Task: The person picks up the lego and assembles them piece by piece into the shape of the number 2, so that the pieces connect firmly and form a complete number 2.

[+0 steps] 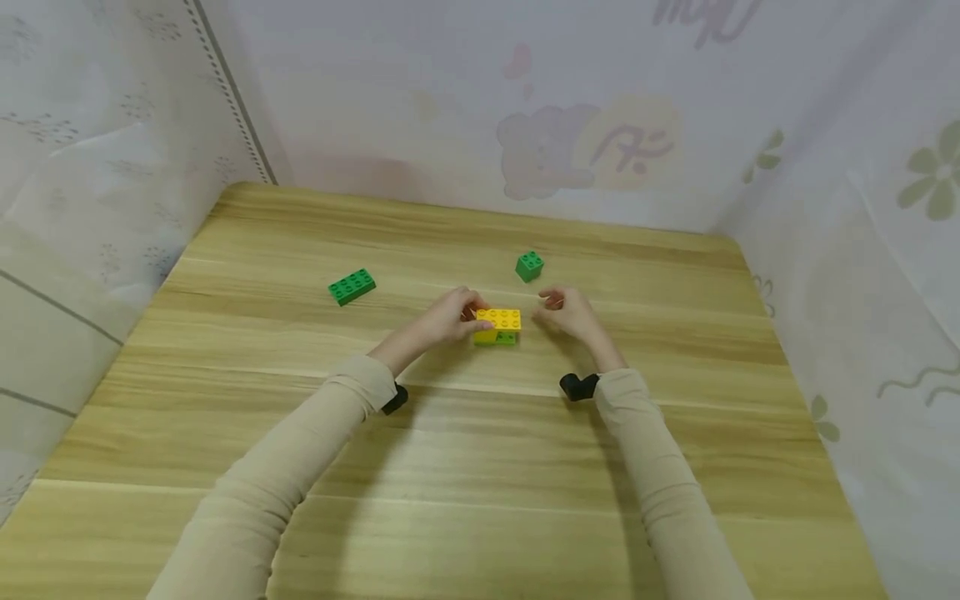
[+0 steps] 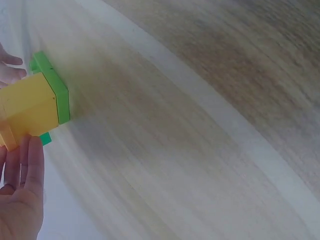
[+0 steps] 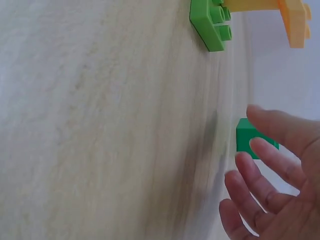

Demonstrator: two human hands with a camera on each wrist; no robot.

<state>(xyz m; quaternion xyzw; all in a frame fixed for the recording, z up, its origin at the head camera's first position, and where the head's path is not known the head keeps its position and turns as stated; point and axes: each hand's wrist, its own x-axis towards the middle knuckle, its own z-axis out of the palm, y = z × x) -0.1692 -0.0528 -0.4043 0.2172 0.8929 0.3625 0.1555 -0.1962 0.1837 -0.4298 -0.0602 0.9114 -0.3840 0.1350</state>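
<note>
My left hand [image 1: 452, 317] pinches a small brick stack from its left side, the thumb along the front edge. On top of the stack lies a flat yellow brick [image 1: 507, 320]. Below it, a taller yellow block [image 2: 35, 105] sits on a light green studded base brick [image 2: 61, 95]. At the right end the top brick overhangs, leaving base studs [image 3: 226, 33] bare under it. My right hand [image 1: 572, 313] is just right of the stack, fingers loosely bent and holding nothing. A square green brick [image 1: 529, 267] stands on the table just beyond this hand.
A flat green eight-stud brick [image 1: 352, 287] lies at the left on the wooden table [image 1: 480, 500]. Printed pale sheets [image 1: 420, 100] hang behind the table and on both sides. Each wrist wears a black camera mount [image 1: 578, 387].
</note>
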